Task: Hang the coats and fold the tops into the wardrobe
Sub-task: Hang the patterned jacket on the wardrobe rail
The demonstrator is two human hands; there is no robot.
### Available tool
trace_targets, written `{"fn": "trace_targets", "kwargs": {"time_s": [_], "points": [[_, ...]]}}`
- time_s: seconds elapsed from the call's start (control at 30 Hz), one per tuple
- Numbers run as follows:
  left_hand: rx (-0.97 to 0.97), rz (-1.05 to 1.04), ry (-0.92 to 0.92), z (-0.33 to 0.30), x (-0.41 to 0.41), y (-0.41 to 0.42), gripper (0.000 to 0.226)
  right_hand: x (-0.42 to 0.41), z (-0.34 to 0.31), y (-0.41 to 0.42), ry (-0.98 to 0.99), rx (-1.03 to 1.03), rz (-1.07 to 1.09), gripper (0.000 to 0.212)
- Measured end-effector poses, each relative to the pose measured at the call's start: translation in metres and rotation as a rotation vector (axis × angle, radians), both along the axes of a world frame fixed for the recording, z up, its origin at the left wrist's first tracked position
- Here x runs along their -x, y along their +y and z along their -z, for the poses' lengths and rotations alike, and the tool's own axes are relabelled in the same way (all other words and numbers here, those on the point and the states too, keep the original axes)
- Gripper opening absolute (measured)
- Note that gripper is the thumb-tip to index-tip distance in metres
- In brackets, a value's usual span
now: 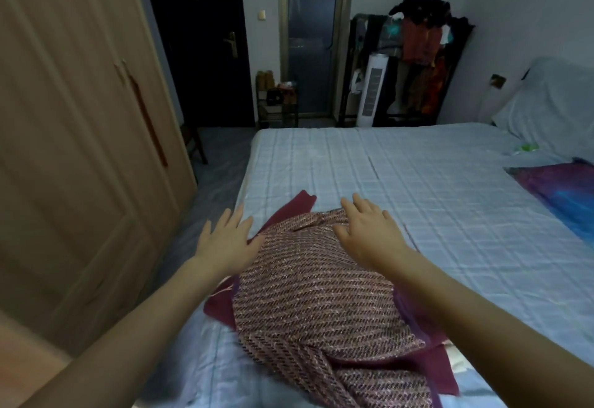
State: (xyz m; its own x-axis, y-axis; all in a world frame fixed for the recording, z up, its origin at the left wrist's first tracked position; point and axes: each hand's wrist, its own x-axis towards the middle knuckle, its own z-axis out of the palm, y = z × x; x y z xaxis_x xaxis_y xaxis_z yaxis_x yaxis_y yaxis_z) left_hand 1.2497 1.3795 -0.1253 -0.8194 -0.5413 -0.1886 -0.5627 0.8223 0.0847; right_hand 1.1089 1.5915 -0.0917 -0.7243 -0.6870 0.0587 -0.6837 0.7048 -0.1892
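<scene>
Both hands flat — left hand point(226, 240), right hand point(366, 230) — fingers straight, gripping nothing, on the knit top point(315, 295).

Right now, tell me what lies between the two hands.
In the head view, the woven pink top spans between the left hand and right hand, over a maroon garment.

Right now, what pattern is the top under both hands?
Diagonal pink-and-dark woven stripes on the top, seen in the head view.

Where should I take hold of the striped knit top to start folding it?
Probably its far corners. The striped knit top lies flat on the bed, and the left hand and right hand hover there open, so pinch down from above.
</scene>
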Motion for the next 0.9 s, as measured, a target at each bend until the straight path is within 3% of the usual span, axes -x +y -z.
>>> {"fn": "trace_targets", "kwargs": {"time_s": [0.2,0.37,0.63,0.77,0.9], "points": [[-0.076,-0.017,-0.049,0.043,0.02,-0.07,0.065,0.026,0.031,-0.086,-0.067,-0.073,-0.045,0.063],[-0.255,-0.037,-0.021,0.086,0.038,-0.118,0.066,0.048,0.068,-0.147,-0.101,-0.109,-0.034,0.063],[-0.489,-0.236,0.004,0.219,0.049,-0.136,0.049,0.048,0.192,-0.208,-0.199,-0.1,-0.132,0.057],[-0.63,-0.374,-0.061,0.286,0.041,-0.13,0.042,0.055,0.273,-0.221,-0.233,-0.331,-0.197,0.059],[-0.817,-0.652,-0.049,0.356,0.033,-0.124,0.045,0.058,0.344,-0.207,-0.288,-0.565,-0.162,0.077]]}}
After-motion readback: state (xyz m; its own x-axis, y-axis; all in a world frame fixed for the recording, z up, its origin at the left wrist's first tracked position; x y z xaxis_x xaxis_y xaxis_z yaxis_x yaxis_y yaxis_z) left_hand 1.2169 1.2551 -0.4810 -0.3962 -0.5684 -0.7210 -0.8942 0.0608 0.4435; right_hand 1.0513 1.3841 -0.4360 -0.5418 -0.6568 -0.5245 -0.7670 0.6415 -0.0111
